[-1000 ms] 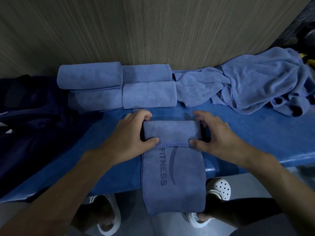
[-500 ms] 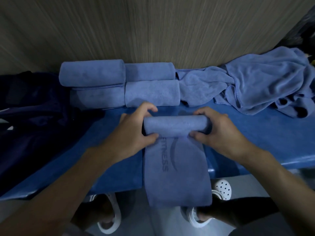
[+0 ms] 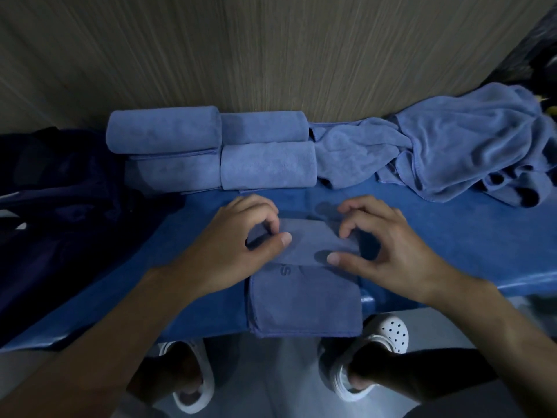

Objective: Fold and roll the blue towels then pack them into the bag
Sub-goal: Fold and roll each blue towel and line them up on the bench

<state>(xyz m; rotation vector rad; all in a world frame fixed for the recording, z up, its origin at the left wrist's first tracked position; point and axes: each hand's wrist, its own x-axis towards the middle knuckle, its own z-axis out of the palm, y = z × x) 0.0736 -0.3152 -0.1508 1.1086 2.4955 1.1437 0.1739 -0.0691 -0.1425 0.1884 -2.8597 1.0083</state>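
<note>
A folded blue towel (image 3: 304, 303) lies on the blue table (image 3: 452, 236), its near end hanging over the front edge. Its far part is wound into a roll (image 3: 310, 239). My left hand (image 3: 235, 245) grips the roll's left end between curled fingers and thumb. My right hand (image 3: 382, 245) grips the right end the same way. Only the letter S of the towel's print shows below the roll. Several finished rolled towels (image 3: 211, 149) are stacked against the wall behind my hands. A dark navy bag (image 3: 60, 218) lies at the left.
A heap of loose blue towels (image 3: 452, 140) lies at the back right of the table. A wood-grain wall (image 3: 271, 49) stands right behind the table. My feet in white perforated clogs (image 3: 376, 336) show on the floor below the table's front edge.
The roll has grown toward me and taken up more towel. The hanging end is shorter and the printed word is nearly covered. Both hands came nearer along with the roll.
</note>
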